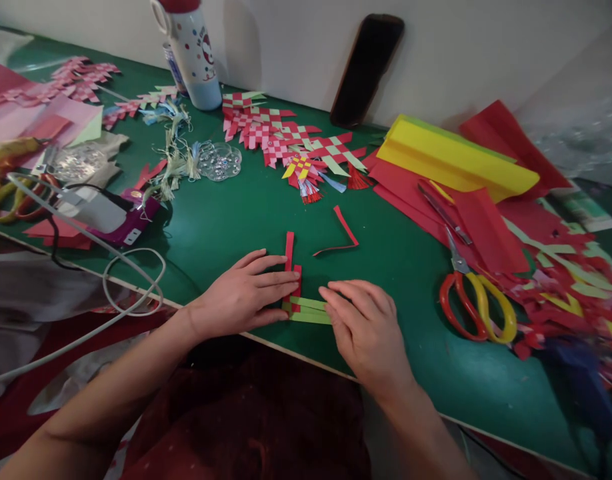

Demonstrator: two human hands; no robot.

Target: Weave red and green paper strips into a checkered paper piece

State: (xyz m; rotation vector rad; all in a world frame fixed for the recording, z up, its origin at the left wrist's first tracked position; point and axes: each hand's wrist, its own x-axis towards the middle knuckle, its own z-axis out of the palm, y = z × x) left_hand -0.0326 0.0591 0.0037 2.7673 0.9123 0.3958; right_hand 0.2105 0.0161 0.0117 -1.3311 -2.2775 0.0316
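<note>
On the green table (pixel 246 220), near its front edge, lies a small weave of red and light-green paper strips (pixel 302 303). My left hand (pixel 246 293) lies flat on its left side, fingers stretched out and pressing the strips down. My right hand (pixel 363 327) rests on the green strips at the right, fingers curled down onto them. A red strip (pixel 289 248) sticks up away from the weave. A loose bent red strip (pixel 342 235) lies just beyond.
Red-and-yellow scissors (pixel 473 300) lie at the right beside red paper sheets (pixel 486 220) and strip scraps. A yellow folded sheet (pixel 453 160), finished woven pieces (pixel 296 143), a bottle (pixel 191 53), a phone (pixel 366 67) against the wall, and a white cable (pixel 131 280) at the left.
</note>
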